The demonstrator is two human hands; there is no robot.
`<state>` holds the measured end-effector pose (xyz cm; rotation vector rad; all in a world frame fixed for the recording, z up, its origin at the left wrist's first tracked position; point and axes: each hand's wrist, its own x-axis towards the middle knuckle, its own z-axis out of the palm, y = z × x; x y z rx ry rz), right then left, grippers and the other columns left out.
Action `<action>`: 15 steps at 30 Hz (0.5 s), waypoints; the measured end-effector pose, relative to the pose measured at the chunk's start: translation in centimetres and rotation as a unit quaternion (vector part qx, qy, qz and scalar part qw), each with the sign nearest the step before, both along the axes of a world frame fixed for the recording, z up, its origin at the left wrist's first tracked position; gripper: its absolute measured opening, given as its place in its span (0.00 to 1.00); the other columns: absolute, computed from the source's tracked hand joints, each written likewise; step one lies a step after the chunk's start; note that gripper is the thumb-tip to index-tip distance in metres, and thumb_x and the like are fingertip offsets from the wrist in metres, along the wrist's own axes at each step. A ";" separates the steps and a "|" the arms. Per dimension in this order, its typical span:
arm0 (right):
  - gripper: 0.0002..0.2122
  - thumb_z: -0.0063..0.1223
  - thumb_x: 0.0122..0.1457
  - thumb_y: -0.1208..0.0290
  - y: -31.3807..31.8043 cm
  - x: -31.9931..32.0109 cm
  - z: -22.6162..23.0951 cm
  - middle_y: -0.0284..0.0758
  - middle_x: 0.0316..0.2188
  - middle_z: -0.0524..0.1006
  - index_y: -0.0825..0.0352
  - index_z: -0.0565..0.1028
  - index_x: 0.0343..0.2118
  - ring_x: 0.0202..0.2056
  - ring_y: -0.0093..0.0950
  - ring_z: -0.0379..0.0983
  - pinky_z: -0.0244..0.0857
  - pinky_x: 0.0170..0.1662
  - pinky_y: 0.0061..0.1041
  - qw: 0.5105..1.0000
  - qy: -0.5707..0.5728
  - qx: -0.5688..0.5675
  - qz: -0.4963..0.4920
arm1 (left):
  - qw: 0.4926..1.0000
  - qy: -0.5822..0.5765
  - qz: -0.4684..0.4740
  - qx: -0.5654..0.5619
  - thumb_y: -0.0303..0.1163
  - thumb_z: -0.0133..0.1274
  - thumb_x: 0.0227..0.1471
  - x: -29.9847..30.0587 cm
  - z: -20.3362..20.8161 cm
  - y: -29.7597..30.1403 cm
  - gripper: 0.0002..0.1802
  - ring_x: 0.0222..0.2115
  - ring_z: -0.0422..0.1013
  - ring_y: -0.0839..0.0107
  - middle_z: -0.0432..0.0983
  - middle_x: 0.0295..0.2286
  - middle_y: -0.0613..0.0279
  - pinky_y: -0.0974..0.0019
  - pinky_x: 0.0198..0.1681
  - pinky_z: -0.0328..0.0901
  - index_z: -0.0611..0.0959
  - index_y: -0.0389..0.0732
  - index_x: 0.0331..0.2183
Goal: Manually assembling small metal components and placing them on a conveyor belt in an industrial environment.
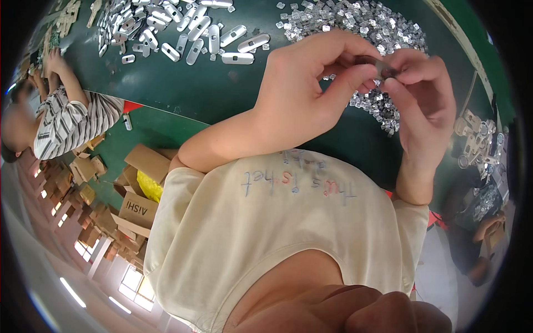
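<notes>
Both of my hands are raised over the table, their fingertips meeting at one small elongated part (382, 67), dark and grey. My left hand (311, 83) pinches its left end between thumb and fingers. At the other end, the thumb and fingers of my right hand (425, 91) close on it. Fingers cover much of the part, so its exact kind does not show. Beneath and behind the hands spreads a heap of small clear, shiny square pieces (355, 22). Left of that heap lie many oblong silver metal shells (237, 58) with slots in them.
Everything lies on a dark green table (166, 83). A person in a striped shirt (78, 119) works at far left; another person (477, 244) sits at right, near round pale parts (480, 133). Open cardboard boxes (136, 208) stand below the table edge, one holding a yellow bag (149, 186).
</notes>
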<state>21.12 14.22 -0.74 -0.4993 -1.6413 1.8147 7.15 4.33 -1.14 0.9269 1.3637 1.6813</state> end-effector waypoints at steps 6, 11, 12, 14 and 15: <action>0.12 0.48 0.47 0.91 -0.8 -0.3 1.0 0.37 0.35 0.71 0.75 0.69 0.37 0.35 0.21 0.68 0.64 0.36 0.18 0.995 -0.043 -0.089 -0.011 | 0.998 0.057 -0.009 0.009 0.16 0.52 0.44 -0.3 0.2 0.3 0.10 0.24 0.75 0.73 0.76 0.25 0.59 0.75 0.28 0.69 0.78 0.35 0.33; 0.11 0.48 0.48 0.91 -0.1 -0.2 1.7 0.37 0.33 0.71 0.76 0.69 0.36 0.33 0.20 0.68 0.64 0.35 0.17 0.997 -0.076 -0.015 -0.021 | 0.993 0.090 -0.073 0.013 0.12 0.47 0.47 -0.6 0.0 -0.1 0.14 0.28 0.73 0.74 0.75 0.30 0.56 0.75 0.33 0.69 0.74 0.28 0.40; 0.10 0.48 0.48 0.91 0.3 0.0 1.8 0.36 0.33 0.72 0.77 0.70 0.35 0.33 0.20 0.68 0.64 0.36 0.17 0.996 -0.072 -0.052 0.003 | 0.992 0.100 -0.077 0.013 0.12 0.48 0.47 -0.6 0.0 0.0 0.14 0.29 0.73 0.74 0.75 0.30 0.56 0.75 0.33 0.69 0.74 0.29 0.40; 0.10 0.48 0.48 0.91 0.6 0.2 1.5 0.37 0.33 0.71 0.76 0.70 0.36 0.34 0.20 0.68 0.63 0.37 0.17 0.994 -0.083 -0.074 0.015 | 0.988 0.132 -0.083 0.024 0.12 0.48 0.47 -0.9 -0.2 0.1 0.15 0.29 0.73 0.74 0.75 0.30 0.56 0.75 0.33 0.69 0.74 0.29 0.40; 0.11 0.48 0.48 0.91 0.7 0.1 1.4 0.36 0.33 0.71 0.76 0.70 0.36 0.34 0.20 0.68 0.64 0.37 0.17 0.996 -0.068 -0.057 0.006 | 0.981 0.164 -0.092 0.047 0.12 0.49 0.47 -1.1 -0.3 0.6 0.15 0.29 0.73 0.74 0.75 0.31 0.55 0.74 0.34 0.69 0.74 0.30 0.40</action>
